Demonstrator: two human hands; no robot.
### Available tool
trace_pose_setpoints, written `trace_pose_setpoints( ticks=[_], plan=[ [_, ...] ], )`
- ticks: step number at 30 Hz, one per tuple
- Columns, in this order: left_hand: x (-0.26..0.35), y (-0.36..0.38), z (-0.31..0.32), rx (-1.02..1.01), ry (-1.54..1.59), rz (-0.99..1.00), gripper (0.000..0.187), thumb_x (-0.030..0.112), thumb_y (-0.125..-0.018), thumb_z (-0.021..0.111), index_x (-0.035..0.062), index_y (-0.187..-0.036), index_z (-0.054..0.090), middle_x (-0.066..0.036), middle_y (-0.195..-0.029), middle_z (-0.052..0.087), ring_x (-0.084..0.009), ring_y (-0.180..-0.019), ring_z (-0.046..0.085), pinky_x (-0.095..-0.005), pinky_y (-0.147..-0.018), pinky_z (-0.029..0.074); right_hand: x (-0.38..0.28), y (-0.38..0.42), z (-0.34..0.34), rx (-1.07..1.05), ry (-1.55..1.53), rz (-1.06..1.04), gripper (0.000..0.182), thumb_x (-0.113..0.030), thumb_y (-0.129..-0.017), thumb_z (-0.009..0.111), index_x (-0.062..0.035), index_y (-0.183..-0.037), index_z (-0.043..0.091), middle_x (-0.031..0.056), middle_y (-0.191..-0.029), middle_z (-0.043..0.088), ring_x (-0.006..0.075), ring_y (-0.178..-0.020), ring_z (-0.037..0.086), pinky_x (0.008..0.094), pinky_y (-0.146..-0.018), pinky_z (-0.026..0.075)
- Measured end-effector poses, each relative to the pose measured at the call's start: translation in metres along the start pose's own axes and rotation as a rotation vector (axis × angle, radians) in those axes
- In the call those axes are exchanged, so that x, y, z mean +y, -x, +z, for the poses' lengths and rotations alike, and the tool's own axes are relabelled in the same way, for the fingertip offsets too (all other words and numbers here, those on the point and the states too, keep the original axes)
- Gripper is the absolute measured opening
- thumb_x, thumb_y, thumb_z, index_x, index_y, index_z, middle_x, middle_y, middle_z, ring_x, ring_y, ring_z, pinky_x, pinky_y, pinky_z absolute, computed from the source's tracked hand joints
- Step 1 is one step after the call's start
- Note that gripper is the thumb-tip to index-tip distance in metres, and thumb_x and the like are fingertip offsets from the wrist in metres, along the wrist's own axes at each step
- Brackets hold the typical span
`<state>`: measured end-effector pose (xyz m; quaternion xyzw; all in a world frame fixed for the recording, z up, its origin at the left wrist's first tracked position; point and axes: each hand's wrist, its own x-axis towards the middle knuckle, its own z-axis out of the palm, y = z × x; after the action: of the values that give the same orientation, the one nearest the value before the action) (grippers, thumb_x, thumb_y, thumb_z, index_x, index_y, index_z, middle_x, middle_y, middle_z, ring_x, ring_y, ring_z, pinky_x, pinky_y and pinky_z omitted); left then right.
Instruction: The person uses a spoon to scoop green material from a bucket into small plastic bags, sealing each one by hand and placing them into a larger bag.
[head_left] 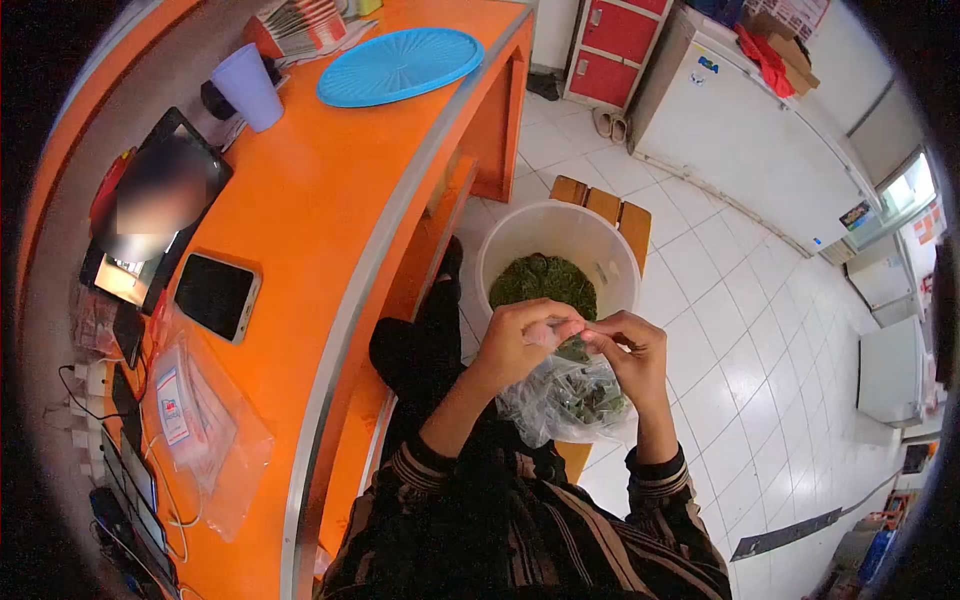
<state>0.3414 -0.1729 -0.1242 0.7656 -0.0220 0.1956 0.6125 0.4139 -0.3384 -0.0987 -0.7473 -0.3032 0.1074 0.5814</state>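
My left hand point(520, 343) and my right hand point(632, 350) meet at the top of a clear plastic bag point(565, 400) filled with green leaves. Both hands pinch the bag's mouth, fingertips almost touching. The bag hangs over my lap, just in front of a white bucket point(520, 235) that holds a heap of the same green leaves point(543, 280). The bucket stands on a wooden stool point(610, 208) on the tiled floor.
An orange counter point(320, 220) curves along my left. On it lie a blue round lid point(400, 65), a lilac cup point(249, 87), a tablet point(150, 210), a phone point(217, 296) and clear bags point(195, 420). White chest freezers point(740, 130) line the far wall.
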Motion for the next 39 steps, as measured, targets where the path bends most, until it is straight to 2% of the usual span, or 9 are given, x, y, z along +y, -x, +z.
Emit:
trace_pose_setpoints(
  ticks=[6, 16, 18, 21, 26, 29, 32, 35, 39],
  plan=[
    [0.019, 0.007, 0.013, -0.022, -0.244, 0.084, 0.034, -0.003, -0.065, 0.066, 0.0055, -0.096, 0.053, -0.011, -0.083, 0.059, -0.0304, -0.083, 0.062, -0.0342, -0.067, 0.048, -0.006, 0.013, -0.004, 0.074, 0.068, -0.041, 0.007, 0.000, -0.075, 0.069, 0.0013, -0.082, 0.067, 0.0084, -0.075, 0.066, 0.0134, -0.064, 0.061, 0.0238, -0.059, 0.047],
    [-0.017, 0.023, -0.008, 0.052, -0.172, -0.064, 0.017, 0.002, -0.076, 0.065, 0.0041, -0.086, 0.052, -0.006, -0.087, 0.057, -0.0214, -0.065, 0.057, -0.0289, -0.059, 0.045, 0.014, 0.045, -0.070, 0.252, -0.054, 0.164, 0.007, -0.006, -0.087, 0.060, 0.0009, -0.086, 0.061, 0.0083, -0.085, 0.064, 0.0130, -0.070, 0.062, 0.0251, -0.063, 0.052],
    [-0.037, 0.033, -0.020, 0.258, 0.826, -0.393, 0.012, 0.014, -0.080, 0.062, 0.0066, -0.080, 0.052, -0.006, -0.093, 0.053, -0.0177, -0.065, 0.050, -0.0264, -0.059, 0.042, 0.037, 0.048, -0.069, 0.084, 0.097, 0.190, 0.008, -0.005, -0.083, 0.063, 0.0003, -0.089, 0.062, 0.0093, -0.089, 0.064, 0.0153, -0.074, 0.063, 0.0268, -0.066, 0.052],
    [-0.016, 0.027, -0.019, 0.222, 1.545, -0.408, 0.015, 0.023, -0.080, 0.055, 0.0083, -0.077, 0.051, -0.008, -0.096, 0.050, -0.0201, -0.071, 0.048, -0.0289, -0.061, 0.041, 0.049, 0.043, -0.037, -0.044, 0.571, 0.098, 0.025, -0.012, -0.074, 0.074, -0.0035, -0.095, 0.062, 0.0103, -0.090, 0.063, 0.0208, -0.075, 0.062, 0.0301, -0.069, 0.050],
    [-0.027, 0.040, 0.008, 0.312, 1.400, -0.463, 0.023, 0.026, -0.085, 0.044, 0.0063, -0.096, 0.050, -0.016, -0.112, 0.055, -0.0307, -0.107, 0.053, -0.0427, -0.092, 0.043, 0.012, 0.020, 0.020, -0.037, -0.138, 0.329, 0.036, -0.008, -0.075, 0.070, -0.0032, -0.108, 0.054, 0.0116, -0.084, 0.061, 0.0194, -0.070, 0.060, 0.0302, -0.063, 0.049],
    [-0.031, 0.050, 0.016, 0.311, 1.439, -0.466, 0.026, 0.028, -0.092, 0.041, 0.0066, -0.105, 0.048, -0.017, -0.117, 0.054, -0.0287, -0.109, 0.053, -0.0441, -0.094, 0.042, 0.021, 0.013, 0.051, -0.087, 0.016, -0.021, 0.039, -0.003, -0.077, 0.065, -0.0024, -0.112, 0.049, 0.0112, -0.079, 0.060, 0.0176, -0.066, 0.059, 0.0288, -0.061, 0.049],
    [-0.030, 0.050, 0.018, 0.546, 1.469, -0.605, 0.032, 0.028, -0.092, 0.044, 0.0067, -0.116, 0.047, -0.019, -0.113, 0.055, -0.0289, -0.106, 0.055, -0.0398, -0.094, 0.044, -0.002, 0.009, 0.050, -0.079, -0.037, 0.110, 0.034, 0.002, -0.075, 0.063, -0.0011, -0.107, 0.052, 0.0125, -0.081, 0.063, 0.0201, -0.071, 0.062, 0.0299, -0.066, 0.050],
    [-0.031, 0.059, 0.025, 0.346, 1.351, -0.285, 0.035, 0.029, -0.095, 0.042, 0.0091, -0.124, 0.045, -0.015, -0.117, 0.055, -0.0282, -0.107, 0.054, -0.0420, -0.093, 0.043, 0.003, 0.010, 0.049, -0.068, -0.058, 0.129, 0.026, 0.004, -0.075, 0.062, -0.0001, -0.100, 0.055, 0.0135, -0.083, 0.065, 0.0206, -0.075, 0.064, 0.0302, -0.069, 0.050],
    [-0.032, 0.062, 0.019, 0.130, 1.013, -0.509, 0.035, 0.032, -0.096, 0.041, 0.0126, -0.125, 0.043, -0.014, -0.115, 0.055, -0.0284, -0.105, 0.055, -0.0430, -0.093, 0.044, 0.016, 0.002, 0.033, -0.282, 0.093, 0.073, 0.017, 0.007, -0.080, 0.061, 0.0015, -0.095, 0.055, 0.0078, -0.080, 0.063, 0.0114, -0.068, 0.061, 0.0232, -0.056, 0.049]
  ],
)
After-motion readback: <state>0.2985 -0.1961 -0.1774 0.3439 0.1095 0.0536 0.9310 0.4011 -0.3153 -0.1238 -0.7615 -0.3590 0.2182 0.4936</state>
